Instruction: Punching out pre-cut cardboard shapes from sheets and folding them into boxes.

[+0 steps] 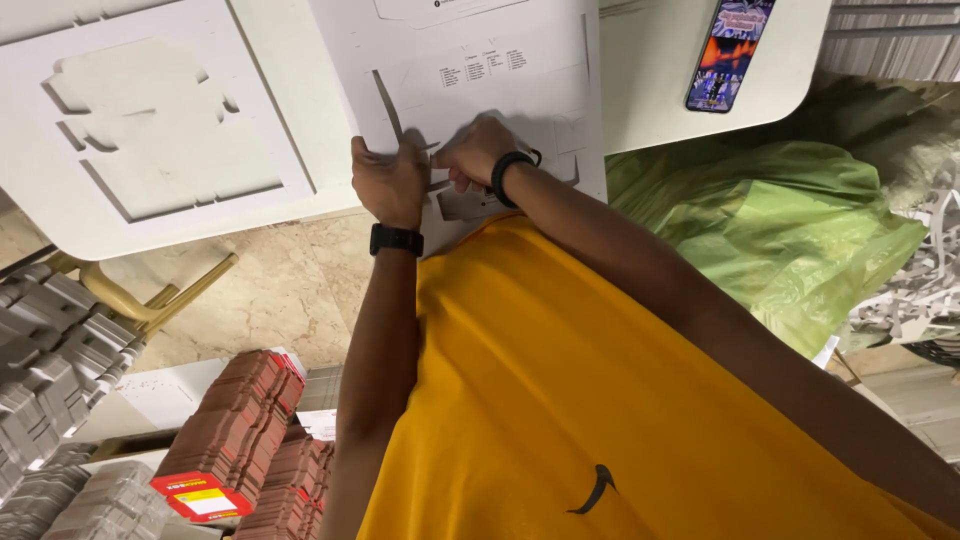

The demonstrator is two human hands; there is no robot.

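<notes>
Your yellow shirt (600,400) fills the near view; both hands work on the die-cut cardboard sheet (480,70).
Left hand (390,180) and right hand (475,150) pinch a punched piece at the white table's (650,90) edge; next you need a careful pull to free it.

Matt white cardboard sheet (480,70) (die-cut), glossy green plastic bag (790,230), polished stone floor (290,290).

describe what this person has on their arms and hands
Both arms are bare below short orange sleeves. The left hand has a black watch-like band at the wrist; the right hand has a thinner black wristband. No gloves.
</notes>
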